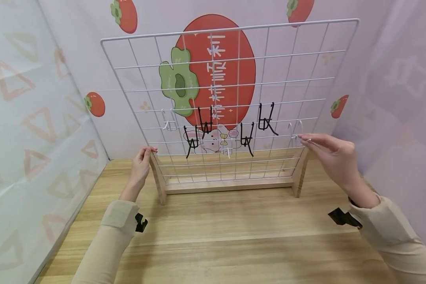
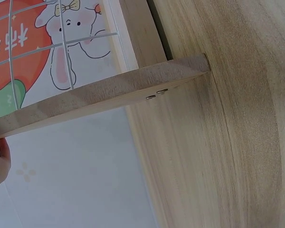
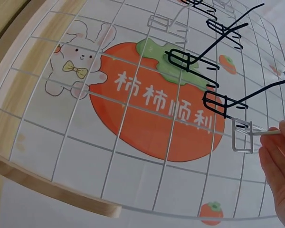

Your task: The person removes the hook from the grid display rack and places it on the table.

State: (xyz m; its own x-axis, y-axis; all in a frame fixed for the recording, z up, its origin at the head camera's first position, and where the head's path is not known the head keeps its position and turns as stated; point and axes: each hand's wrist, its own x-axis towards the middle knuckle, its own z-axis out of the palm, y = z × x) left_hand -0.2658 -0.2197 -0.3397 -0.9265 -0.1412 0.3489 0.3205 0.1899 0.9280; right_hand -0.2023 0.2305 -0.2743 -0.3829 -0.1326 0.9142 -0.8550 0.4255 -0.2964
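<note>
A white wire grid rack [image 1: 227,85] stands upright on a wooden stand [image 1: 230,187]. At the rack's left edge, by the top of a wooden leg [image 2: 104,90], my left hand [image 1: 141,162] grips it with curled fingers. On the right side my right hand [image 1: 335,156] pinches the prong of a white hook [image 3: 242,135] between thumb and fingers; the hook lies against the grid wires. Several black hooks [image 1: 246,139] hang on the middle of the grid. Two more white hooks hang there: one at the left [image 1: 169,125], one low in the middle [image 1: 227,151].
The stand rests on a wood-grain table [image 1: 234,236]. Behind it hangs a pale backdrop with a big printed persimmon [image 1: 230,67] and a rabbit. A white patterned side sheet [image 1: 32,138] borders the left, another pale sheet [image 1: 408,118] the right.
</note>
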